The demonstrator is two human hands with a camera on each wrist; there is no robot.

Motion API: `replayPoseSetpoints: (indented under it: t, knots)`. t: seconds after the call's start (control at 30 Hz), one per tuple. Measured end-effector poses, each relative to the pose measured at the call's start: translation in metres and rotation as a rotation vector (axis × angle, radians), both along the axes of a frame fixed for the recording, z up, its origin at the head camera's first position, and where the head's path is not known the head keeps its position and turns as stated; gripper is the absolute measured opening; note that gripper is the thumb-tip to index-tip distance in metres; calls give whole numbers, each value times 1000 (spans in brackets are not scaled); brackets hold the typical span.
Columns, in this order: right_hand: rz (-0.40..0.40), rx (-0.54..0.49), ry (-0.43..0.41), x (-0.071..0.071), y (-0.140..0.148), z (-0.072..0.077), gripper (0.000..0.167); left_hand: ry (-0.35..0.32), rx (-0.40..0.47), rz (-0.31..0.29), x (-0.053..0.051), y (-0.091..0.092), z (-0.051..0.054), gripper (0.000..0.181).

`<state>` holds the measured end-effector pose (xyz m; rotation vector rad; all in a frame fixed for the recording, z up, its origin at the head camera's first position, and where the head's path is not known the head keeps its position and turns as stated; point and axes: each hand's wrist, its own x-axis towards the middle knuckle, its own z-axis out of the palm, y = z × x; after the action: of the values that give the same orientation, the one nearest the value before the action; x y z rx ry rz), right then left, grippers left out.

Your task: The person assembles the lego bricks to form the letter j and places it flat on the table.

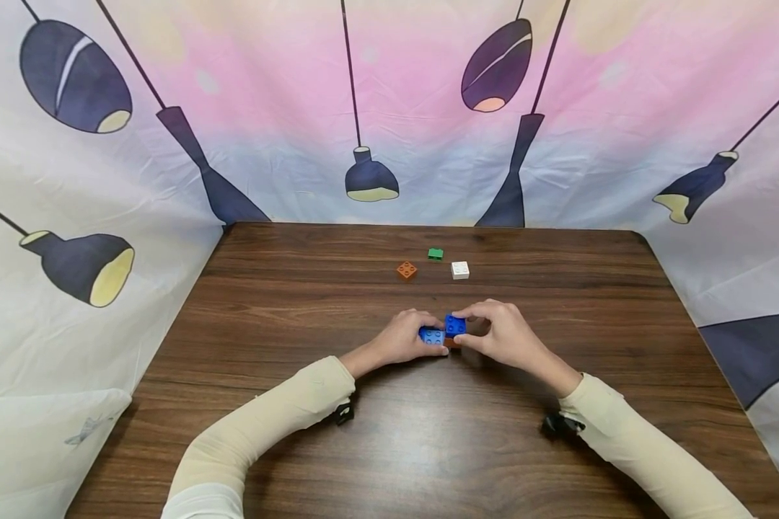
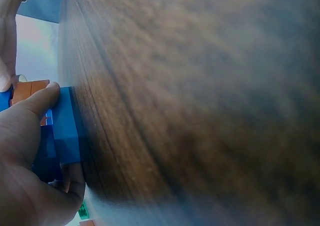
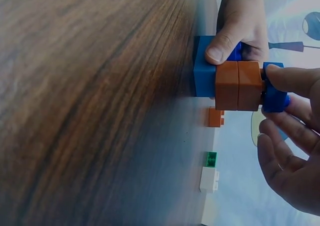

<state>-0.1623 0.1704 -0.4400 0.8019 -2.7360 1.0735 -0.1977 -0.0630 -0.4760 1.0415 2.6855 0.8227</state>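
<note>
In the right wrist view a light blue brick (image 3: pixel 204 71) lies at the base, with two stacked orange bricks (image 3: pixel 238 86) on one end and a darker blue brick (image 3: pixel 235 52) beside them. The left hand (image 1: pixel 405 337) grips the base and that blue brick from the left. Between thumb and fingers the right hand (image 1: pixel 503 335) pinches another dark blue brick (image 3: pixel 273 87) at the top of the orange ones; it looks slightly tilted, and whether it is pressed fully down I cannot tell. The left wrist view shows the left thumb along the light blue brick (image 2: pixel 66 126).
Behind the hands on the wooden table (image 1: pixel 298 288) are a flat-looking orange brick (image 1: pixel 407 269), a green brick (image 1: pixel 436 254) and a white brick (image 1: pixel 459 270). A cloth printed with lamps (image 1: pixel 415 108) hangs along the table's far edge and sides.
</note>
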Motion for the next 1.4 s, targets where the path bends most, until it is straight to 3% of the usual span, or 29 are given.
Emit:
replayPoseSetpoints:
  t: [0.4, 0.77, 1.1, 1.4]
  knots:
    - [18, 50, -56, -4, -2, 8, 35, 3, 7, 1, -1, 0, -1, 44]
    - [-3, 65, -76, -6, -2, 5, 35, 6, 13, -4, -2, 0, -2, 44]
    - [7, 64, -33, -5, -1, 2, 36, -1, 10, 7, 0, 1, -1, 46]
    - [12, 49, -97, -4, 0, 3, 35, -1, 1, 5, 0, 1, -1, 47]
